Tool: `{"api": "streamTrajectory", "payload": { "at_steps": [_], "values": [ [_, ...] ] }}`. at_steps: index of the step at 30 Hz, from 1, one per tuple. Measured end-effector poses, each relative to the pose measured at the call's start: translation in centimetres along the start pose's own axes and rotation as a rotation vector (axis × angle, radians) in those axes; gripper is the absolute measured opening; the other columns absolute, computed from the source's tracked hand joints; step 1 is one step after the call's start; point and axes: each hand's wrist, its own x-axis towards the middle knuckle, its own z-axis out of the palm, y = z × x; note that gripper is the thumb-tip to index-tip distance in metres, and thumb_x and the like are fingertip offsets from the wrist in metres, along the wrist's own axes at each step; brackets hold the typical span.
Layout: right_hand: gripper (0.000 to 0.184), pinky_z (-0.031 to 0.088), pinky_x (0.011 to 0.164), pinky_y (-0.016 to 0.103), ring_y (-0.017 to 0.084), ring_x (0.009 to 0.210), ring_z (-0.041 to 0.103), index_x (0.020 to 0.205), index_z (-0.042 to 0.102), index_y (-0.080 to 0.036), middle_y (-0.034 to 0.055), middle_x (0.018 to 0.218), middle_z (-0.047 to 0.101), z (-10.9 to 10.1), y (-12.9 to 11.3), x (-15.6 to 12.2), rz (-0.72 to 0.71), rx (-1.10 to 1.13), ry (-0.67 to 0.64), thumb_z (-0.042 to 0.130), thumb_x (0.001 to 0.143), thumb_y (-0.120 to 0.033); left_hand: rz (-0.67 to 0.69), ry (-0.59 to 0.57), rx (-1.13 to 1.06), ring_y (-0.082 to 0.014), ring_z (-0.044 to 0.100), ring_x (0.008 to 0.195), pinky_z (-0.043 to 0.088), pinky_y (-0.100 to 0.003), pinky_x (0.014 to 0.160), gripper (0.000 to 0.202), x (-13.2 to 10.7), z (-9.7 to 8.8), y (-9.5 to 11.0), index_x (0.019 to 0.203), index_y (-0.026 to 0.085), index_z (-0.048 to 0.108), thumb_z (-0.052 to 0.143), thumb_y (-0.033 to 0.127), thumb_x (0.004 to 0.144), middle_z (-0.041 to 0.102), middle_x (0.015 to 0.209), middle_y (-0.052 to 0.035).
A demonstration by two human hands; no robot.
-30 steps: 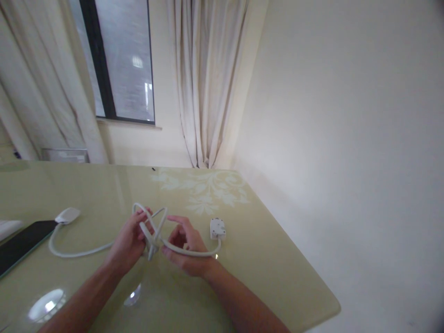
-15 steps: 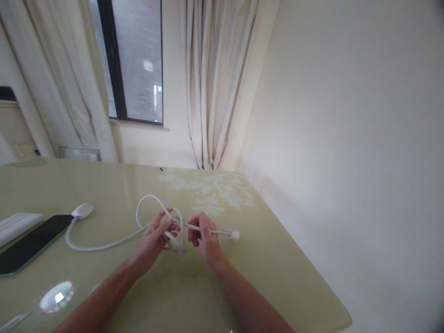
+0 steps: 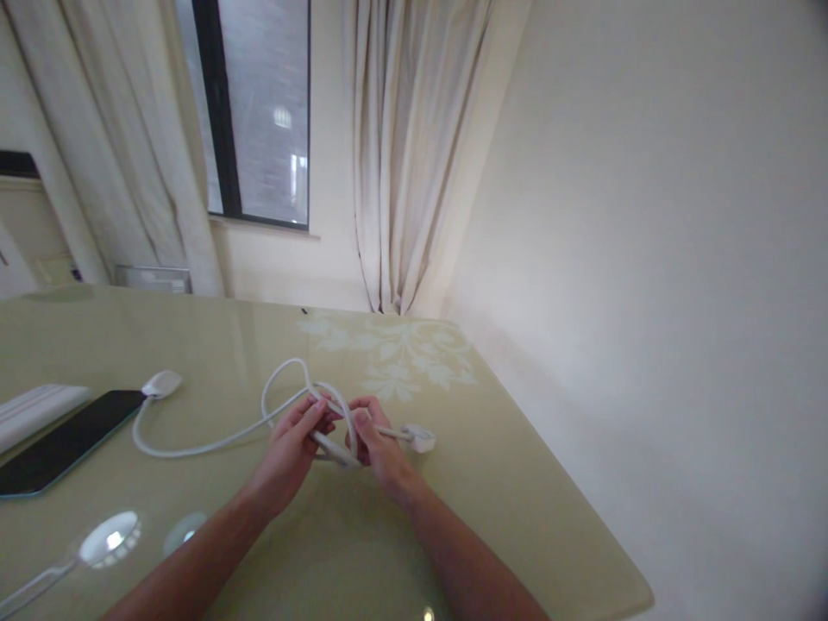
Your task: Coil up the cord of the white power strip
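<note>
A white cable (image 3: 200, 450) runs across the table and loops around between my two hands. My left hand (image 3: 294, 444) pinches the loops from the left side. Close beside it, my right hand (image 3: 375, 440) is closed on the cable's end section, with the white plug (image 3: 420, 438) sticking out to the right past the fingers. The cable's other end carries a white connector (image 3: 161, 384) lying on the table at the left. Parts of the loops are hidden behind my fingers.
On the left of the glossy green table (image 3: 517, 509) lie a dark phone-like slab (image 3: 71, 444) and a white bar-shaped object (image 3: 42, 416). Lamp reflections show near the front left. A wall (image 3: 647, 259) borders the right side, with curtains (image 3: 414, 155) and a window at the back.
My right hand has shifted slightly left, closer to my left hand. The plug has drawn nearer to the right hand and turned. The view has shifted slightly.
</note>
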Motion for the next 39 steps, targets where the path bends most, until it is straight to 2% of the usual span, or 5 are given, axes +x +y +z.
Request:
{"api": "streamTrajectory", "payload": {
  "at_steps": [8, 18, 25, 30, 39],
  "values": [
    [0.079, 0.026, 0.049, 0.021, 0.008, 0.05, 0.033, 0.127, 0.062, -0.025, -0.0052, 0.071, 0.058, 0.9, 0.0, 0.2, 0.256, 0.666, -0.106, 0.068, 0.075, -0.084, 0.138, 0.015, -0.322, -0.0125, 0.065, 0.075, 0.059, -0.022, 0.067, 0.021, 0.7, -0.3, 2.9, 0.087, 0.019, 0.068, 0.086, 0.028, 0.081, 0.066, 0.08, 0.0007],
    [0.056, 0.038, 0.049, 0.021, 0.01, 0.05, 0.048, 0.094, 0.071, -0.018, 0.0006, 0.071, 0.065, 1.8, 1.2, 0.9, 0.398, 0.761, 0.31, 0.06, 0.09, -0.073, 0.109, -0.076, -0.534, -0.004, 0.044, 0.048, 0.045, -0.013, 0.046, 0.016, 0.7, -1.5, 4.7, 0.104, 0.02, 0.066, 0.075, 0.021, 0.091, 0.047, 0.066, 0.0083],
    [0.032, 0.045, 0.055, 0.022, 0.012, 0.058, 0.063, 0.091, 0.072, -0.018, 0.0027, 0.079, 0.074, 0.2, 2.1, 2.1, 0.373, 0.728, 0.428, 0.069, 0.09, -0.05, 0.168, 0.031, -0.057, -0.0108, 0.057, 0.062, 0.054, -0.021, 0.06, 0.034, 1.4, -1.9, 2.5, 0.092, 0.022, 0.07, 0.084, 0.05, 0.079, 0.059, 0.071, 0.0036],
    [0.039, 0.048, 0.06, 0.022, 0.012, 0.059, 0.064, 0.085, 0.074, -0.015, 0.0049, 0.077, 0.075, -0.4, 1.8, 2.1, 0.43, 0.742, 0.392, 0.057, 0.098, -0.048, 0.123, -0.185, 0.485, -0.0269, 0.071, 0.092, 0.058, -0.033, 0.082, 0.035, 0.2, -0.6, 0.3, 0.098, 0.021, 0.079, 0.088, 0.045, 0.074, 0.076, 0.099, -0.0091],
    [0.036, 0.049, 0.061, 0.023, 0.012, 0.06, 0.062, 0.095, 0.076, -0.016, 0.0034, 0.082, 0.077, 0.8, 1.7, 1.4, 0.401, 0.567, 0.173, 0.07, 0.09, -0.052, 0.086, -0.163, 0.377, -0.0319, 0.073, 0.107, 0.06, -0.038, 0.089, 0.063, -0.7, -0.1, 0.1, 0.126, 0.025, 0.071, 0.093, 0.033, 0.068, 0.076, 0.114, -0.0113]
  ]
}}
